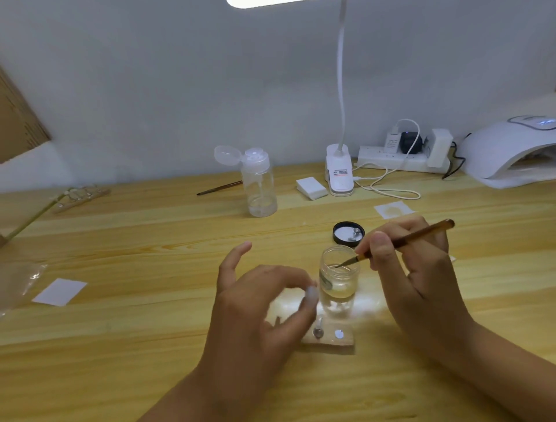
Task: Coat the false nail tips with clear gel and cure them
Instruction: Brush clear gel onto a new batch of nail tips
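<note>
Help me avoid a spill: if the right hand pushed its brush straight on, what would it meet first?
Likely the clear gel in the open jar, since the brush tip sits inside its mouth; depth is unclear.

Pale grey wall behind a light wood-grain table; a white clip-on gooseneck lamp at the rear, its lit head overhead

- Two hands are seen.
- Two brushes are counted.
- One jar, one lid and one bottle are counted.
- Two lamps are seen.
- One nail tip is made out clearly.
</note>
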